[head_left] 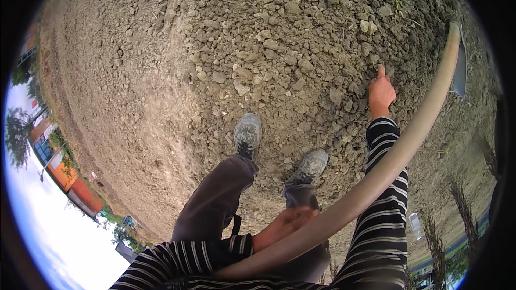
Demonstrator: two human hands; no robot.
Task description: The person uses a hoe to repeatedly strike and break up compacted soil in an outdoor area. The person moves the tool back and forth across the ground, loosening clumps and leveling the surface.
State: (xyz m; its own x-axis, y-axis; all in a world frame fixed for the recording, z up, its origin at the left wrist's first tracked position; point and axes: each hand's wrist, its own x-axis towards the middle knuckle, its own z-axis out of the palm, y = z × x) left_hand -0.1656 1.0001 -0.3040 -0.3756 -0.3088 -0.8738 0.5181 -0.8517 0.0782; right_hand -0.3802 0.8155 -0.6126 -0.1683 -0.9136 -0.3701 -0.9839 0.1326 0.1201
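Observation:
My right hand [382,94] reaches down to the loose soil with its index finger stretched out and the other fingers folded. The fingertip is at or just above a small clod; I cannot tell whether it touches. Nothing shows in that hand. A hoe's long pale wooden handle [398,158] slants across my right sleeve and body, and its metal blade [459,72] is at the far right. My left hand [287,225] lies bent over my thigh behind the handle, its fingers curled and partly hidden. Whether it holds anything is not visible.
Cloddy brown soil [258,48] spreads all round. My dusty left shoe [248,135] and right shoe [310,166] stand on it. Dry upright plant stalks [462,204] line the lower right edge. Orange and red buildings [62,174] and trees [20,134] are far off to the left.

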